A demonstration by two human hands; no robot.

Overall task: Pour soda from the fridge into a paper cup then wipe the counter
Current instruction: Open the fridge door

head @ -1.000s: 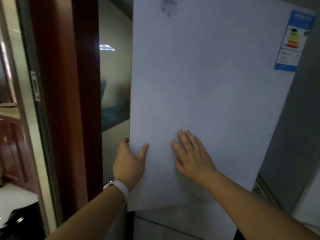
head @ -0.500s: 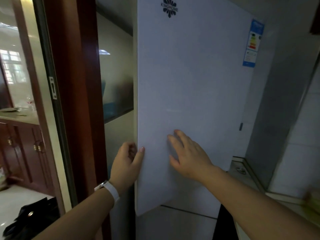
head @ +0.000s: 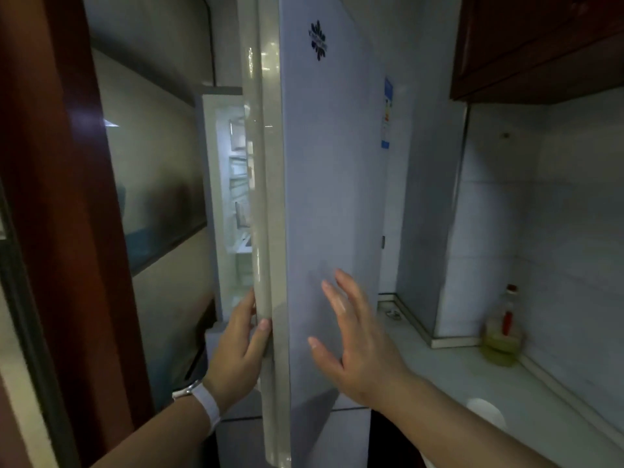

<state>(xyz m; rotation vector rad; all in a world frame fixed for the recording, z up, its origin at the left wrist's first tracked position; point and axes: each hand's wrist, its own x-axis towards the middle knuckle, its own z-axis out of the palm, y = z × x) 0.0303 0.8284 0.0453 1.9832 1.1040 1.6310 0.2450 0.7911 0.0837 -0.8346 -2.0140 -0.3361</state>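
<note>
The white fridge door (head: 331, 184) stands partly swung out in front of me, its beige side edge facing me. Through the gap I see the lit fridge interior (head: 236, 197) with shelves; no soda shows. My left hand (head: 238, 349), with a white wristband, grips the door's left edge, thumb on the front and fingers behind. My right hand (head: 351, 339) hovers with fingers spread just off the door's front face. A white paper cup (head: 484, 412) stands on the pale counter (head: 472, 373) at the lower right.
A bottle of yellowish liquid with a red cap (head: 503, 329) stands in the counter's back corner against the tiled wall. A dark wall cabinet (head: 540, 45) hangs above the counter. A reddish wooden door frame (head: 64, 214) rises close on my left.
The fridge door has swung open toward me, revealing the lit interior. My left hand stayed on the door's edge; my right palm has lifted off the door face. The counter and cup came into view.
</note>
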